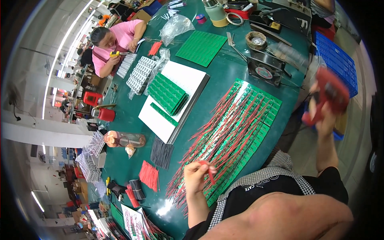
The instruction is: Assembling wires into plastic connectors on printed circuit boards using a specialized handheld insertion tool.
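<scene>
My left hand [195, 174] is closed in a pinch round a short red strip [211, 176], above the near edge of wired boards. Under it lie green circuit boards [269, 105] side by side, with many red and black wires [224, 132] fanning out across them toward the lower left. Off the table's right edge, my right hand [325, 114] grips a red pistol-shaped power tool [333, 93]. Motion smears this tool, and its exact kind cannot be made out.
A white slab [180, 76] carries stacked green boards [166, 94]. Nearby lie black wires [162, 153], red wires [149, 175], a bottle [132, 139] and a small black fan [264, 71]. A blue crate [336, 60] stands right of the table. Across it works a person in pink [124, 34].
</scene>
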Tool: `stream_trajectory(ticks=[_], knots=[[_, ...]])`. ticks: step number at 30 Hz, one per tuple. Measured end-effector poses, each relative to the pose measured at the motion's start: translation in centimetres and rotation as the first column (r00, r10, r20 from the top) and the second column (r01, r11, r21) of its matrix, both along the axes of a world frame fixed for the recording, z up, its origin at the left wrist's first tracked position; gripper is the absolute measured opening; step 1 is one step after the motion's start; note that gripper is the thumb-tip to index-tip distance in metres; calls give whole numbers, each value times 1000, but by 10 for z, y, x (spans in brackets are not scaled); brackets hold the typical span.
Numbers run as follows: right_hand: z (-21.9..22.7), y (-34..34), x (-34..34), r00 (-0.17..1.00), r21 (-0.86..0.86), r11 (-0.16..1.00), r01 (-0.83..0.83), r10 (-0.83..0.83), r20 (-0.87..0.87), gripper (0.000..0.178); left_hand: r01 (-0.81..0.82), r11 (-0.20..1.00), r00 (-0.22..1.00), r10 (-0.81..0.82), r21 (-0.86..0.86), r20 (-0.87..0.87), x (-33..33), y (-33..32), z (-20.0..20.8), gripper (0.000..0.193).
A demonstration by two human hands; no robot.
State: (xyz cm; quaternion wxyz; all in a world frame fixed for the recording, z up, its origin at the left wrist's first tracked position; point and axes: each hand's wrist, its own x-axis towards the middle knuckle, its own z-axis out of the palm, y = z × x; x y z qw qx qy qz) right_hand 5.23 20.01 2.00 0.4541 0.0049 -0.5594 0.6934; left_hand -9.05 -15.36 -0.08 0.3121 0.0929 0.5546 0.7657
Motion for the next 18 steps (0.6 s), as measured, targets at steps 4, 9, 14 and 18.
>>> stream_trajectory(ticks=[4,9,14,18], knots=[[-12,113,-27,946,-392,885,251,-138,294,32,-144,990,990,144,10,5,-21,-22,-7,11],[-56,200,-45,953,-699,708,103,132,274,32,-187,982,981,188,-9,44,-33,-21,-20,11],[-67,213,-65,936,-584,809,63,155,316,31,-179,983,978,182,-38,103,-46,-26,-34,8],[-76,252,-110,907,-635,752,174,128,400,33,-202,976,973,191,81,127,-36,-26,-35,7]])
